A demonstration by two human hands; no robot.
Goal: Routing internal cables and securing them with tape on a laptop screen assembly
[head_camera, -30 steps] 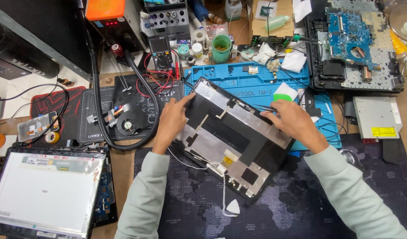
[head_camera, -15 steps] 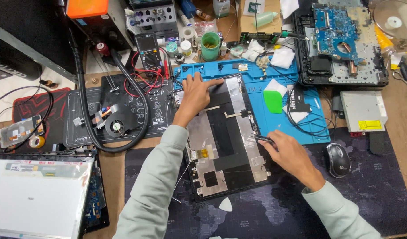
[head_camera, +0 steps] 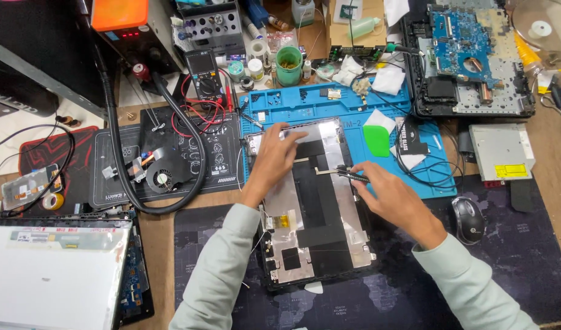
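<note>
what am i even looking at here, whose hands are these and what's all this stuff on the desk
The picture comes from a camera worn on a person's head, looking down at their own two bare hands over a crowded repair bench. The left hand presses flat on a laptop lid panel lined with silver foil and black tape. The right hand has dark tweezers in its grip, tips on the panel. The panel lies partly on a blue work mat. Around it: a green plastic pry card, a computer mouse, a bare laptop screen lower left, and an opened laptop base showing a blue circuit board upper right.

We note a pale bare laptop screen panel (head_camera: 51,275) bottom left, yellow label (head_camera: 510,171) on grey optical drive (head_camera: 501,151) right, multimeter's dark screen (head_camera: 203,63) top centre.
</note>
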